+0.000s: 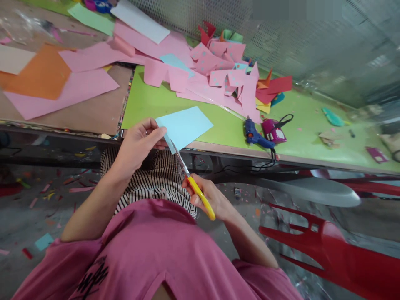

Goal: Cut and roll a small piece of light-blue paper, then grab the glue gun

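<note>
My left hand point(142, 139) pinches the left corner of a light blue sheet of paper point(189, 125), which is held out over the front edge of the green table. My right hand point(208, 196) is wrapped round the yellow handles of a pair of scissors point(200, 193). The blades point up and to the left and lie at the paper's near edge, where a narrow strip stands partly apart from the sheet. My left fingertips are close to the blade tips. Some of my right fingers are hidden behind the handles.
Pink paper pieces point(218, 93) are heaped at the table's back. A blue glue gun point(256, 135) lies by a purple device point(274, 130) near the front edge. Orange paper point(40, 75) is at left. A red chair point(337, 250) stands at right; paper scraps litter the floor.
</note>
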Demonstrator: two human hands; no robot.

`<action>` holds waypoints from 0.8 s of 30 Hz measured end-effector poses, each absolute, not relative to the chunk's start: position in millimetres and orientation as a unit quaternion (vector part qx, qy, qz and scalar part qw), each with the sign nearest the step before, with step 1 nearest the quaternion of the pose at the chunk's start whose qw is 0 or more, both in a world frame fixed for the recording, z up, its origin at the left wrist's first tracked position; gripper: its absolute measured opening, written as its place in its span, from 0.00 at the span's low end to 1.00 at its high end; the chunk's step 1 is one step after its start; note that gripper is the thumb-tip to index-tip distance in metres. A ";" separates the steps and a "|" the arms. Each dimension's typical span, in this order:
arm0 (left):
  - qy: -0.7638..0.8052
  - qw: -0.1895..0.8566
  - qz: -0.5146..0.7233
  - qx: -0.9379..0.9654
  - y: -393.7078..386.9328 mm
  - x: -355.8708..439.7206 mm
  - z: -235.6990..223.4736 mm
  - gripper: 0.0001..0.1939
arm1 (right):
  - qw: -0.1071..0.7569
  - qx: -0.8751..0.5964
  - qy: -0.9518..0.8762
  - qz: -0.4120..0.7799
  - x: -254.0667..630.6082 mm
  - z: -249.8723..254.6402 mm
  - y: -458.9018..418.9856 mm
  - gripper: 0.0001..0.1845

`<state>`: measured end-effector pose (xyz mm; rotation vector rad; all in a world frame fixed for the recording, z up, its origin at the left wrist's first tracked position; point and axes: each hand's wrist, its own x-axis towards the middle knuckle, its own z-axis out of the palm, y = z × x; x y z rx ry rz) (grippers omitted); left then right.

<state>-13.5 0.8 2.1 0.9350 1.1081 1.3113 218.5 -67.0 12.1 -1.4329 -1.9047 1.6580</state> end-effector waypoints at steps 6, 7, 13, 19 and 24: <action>0.469 0.561 0.554 0.397 1.1 -13.4 0.9 0.14 | 0.117 -0.486 -0.650 0.572 217.4 12.8 -68.8 0.44; 0.470 0.562 0.552 0.398 1.0 -13.3 0.8 0.14 | 0.118 -0.486 -0.649 0.574 217.1 13.2 -69.1 0.45; 0.472 0.562 0.549 0.400 1.1 -12.6 1.0 0.14 | 0.115 -0.493 -0.649 0.568 215.9 15.9 -69.4 0.46; 0.473 0.561 0.549 0.401 1.4 -11.7 -0.3 0.14 | 0.112 -0.503 -0.646 0.563 217.5 13.9 -68.9 0.44; 0.472 0.564 0.550 0.396 1.7 -11.3 -0.1 0.13 | 0.107 -0.508 -0.632 0.575 218.6 11.7 -69.7 0.42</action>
